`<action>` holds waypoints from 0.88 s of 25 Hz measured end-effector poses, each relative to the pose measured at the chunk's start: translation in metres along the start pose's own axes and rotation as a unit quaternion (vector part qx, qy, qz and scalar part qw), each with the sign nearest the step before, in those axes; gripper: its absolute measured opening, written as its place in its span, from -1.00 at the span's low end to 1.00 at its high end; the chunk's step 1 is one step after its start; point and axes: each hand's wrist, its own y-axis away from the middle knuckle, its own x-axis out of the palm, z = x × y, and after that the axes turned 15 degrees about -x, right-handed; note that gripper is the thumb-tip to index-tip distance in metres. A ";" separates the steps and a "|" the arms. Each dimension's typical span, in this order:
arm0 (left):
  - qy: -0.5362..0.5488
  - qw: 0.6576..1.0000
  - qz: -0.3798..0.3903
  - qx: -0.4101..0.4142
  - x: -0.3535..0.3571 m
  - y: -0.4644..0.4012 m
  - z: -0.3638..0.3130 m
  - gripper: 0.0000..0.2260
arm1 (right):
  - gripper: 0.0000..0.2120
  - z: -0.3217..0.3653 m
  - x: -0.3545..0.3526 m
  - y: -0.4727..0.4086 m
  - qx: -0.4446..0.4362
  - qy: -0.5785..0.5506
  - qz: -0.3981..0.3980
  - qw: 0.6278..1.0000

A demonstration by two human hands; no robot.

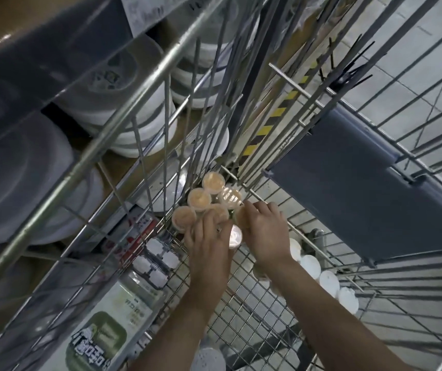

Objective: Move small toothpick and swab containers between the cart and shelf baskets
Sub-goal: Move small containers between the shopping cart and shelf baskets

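Both hands are down in the far corner of the wire cart [244, 298], working a little cluster of round toothpick containers [199, 197] with peachy orange tops. I count about 5 of those tops standing upright and packed against each other right where the cart's mesh floor meets its side wall

The left hand [209, 245] lies over the near side of the cluster, fingers fairly straight and resting across the tops, and there's a clear-lidded container [234, 236] tucked against its thumb side. Can't tell if it's actually gripping that one or just touching it. The right hand [265, 231] has its fingers curled around another container at the right edge of the group, mostly hidden under the knuckles

Off to the right, along the cart floor, there's a row of white-topped swab containers [328, 283] lined up side by side, well apart from the orange bunch. A grey plastic flap [361, 188] hangs on the cart's end wall

Outside the cart on the left, the shelf holds stacks of white plates [144, 121], some small boxed items [158, 261] and a big clear jar with a green label [107, 325]. Everything over there is a bit blurry
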 end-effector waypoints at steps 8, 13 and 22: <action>-0.019 0.999 0.034 0.020 -0.001 0.001 0.010 -0.37 | -0.56 -0.001 -0.012 0.007 0.003 -0.077 0.045 0.996; -0.013 0.998 0.023 0.051 -0.007 0.004 0.014 -0.42 | -0.66 0.002 -0.011 0.015 0.024 -0.092 -0.010 0.995; -0.015 0.994 0.093 0.059 -0.060 0.026 0.027 -0.49 | -0.67 0.021 -0.065 0.067 0.112 -0.144 -0.028 0.983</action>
